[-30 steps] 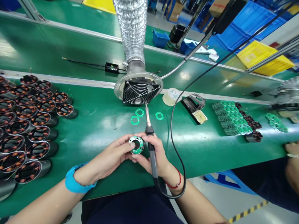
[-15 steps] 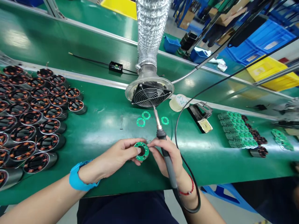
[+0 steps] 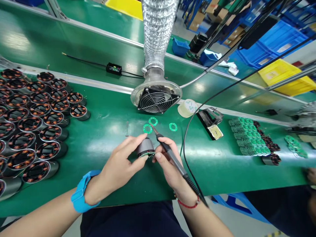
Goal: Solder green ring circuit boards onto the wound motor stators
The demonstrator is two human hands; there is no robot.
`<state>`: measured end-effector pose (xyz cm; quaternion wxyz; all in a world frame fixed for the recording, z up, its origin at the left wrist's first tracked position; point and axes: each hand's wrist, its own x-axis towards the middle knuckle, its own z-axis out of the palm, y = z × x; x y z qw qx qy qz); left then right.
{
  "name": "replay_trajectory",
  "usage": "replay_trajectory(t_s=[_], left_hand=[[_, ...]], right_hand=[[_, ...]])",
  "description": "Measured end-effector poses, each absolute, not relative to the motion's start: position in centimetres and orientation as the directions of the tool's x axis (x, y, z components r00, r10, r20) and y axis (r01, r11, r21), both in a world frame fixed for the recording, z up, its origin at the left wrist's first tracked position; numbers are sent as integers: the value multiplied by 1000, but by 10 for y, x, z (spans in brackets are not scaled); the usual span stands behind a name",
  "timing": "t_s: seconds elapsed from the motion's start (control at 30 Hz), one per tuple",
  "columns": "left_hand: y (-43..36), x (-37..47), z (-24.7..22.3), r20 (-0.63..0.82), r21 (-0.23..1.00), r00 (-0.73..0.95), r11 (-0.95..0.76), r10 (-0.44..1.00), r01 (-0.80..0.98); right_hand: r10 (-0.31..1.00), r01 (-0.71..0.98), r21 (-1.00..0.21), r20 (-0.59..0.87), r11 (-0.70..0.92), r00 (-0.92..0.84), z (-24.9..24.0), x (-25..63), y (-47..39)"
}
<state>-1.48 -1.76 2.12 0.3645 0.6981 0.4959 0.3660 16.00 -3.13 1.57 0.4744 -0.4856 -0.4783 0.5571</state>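
A grey motor cylinder (image 3: 145,145) lies tilted between the fingers and thumb of my left hand (image 3: 123,160), a green ring board on its lower end. My right hand (image 3: 169,161) has the soldering iron (image 3: 172,157) lying across it; its thumb and fingertips meet at the board's right edge. The iron's tip points up and left, over loose green ring boards (image 3: 153,121) on the green bench. Whatever fine part the right fingertips pinch is too small to tell.
Many copper-wound cylinders (image 3: 38,171) fill the left side. Above my hands hangs a fan hood (image 3: 156,100). An iron stand (image 3: 209,121), a cable, stacked green boards (image 3: 249,136) and more cylinders are to the right. A person's hand (image 3: 311,176) shows at the right edge.
The held piece has turned from board facing up to its grey side showing. My left hand has shifted round it. The iron has tilted left, its tip lower.
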Motion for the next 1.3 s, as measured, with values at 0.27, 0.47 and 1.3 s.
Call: replay_trajectory(t_s=[0.27,0.47,1.3], left_hand=[[-10,-9,24,-465,854,441,520,768,-5],[-13,-9,24,-450,696,578,673,681,-251],[-11,-14,31,-283,935,464,134,839,328]], right_hand=[[910,183,-928,252,324,-329,16,171,-36],[877,344,-809,412,477,-248,12,162,-37],[953,-19,-1000,4,-2,-304,21,174,-24]])
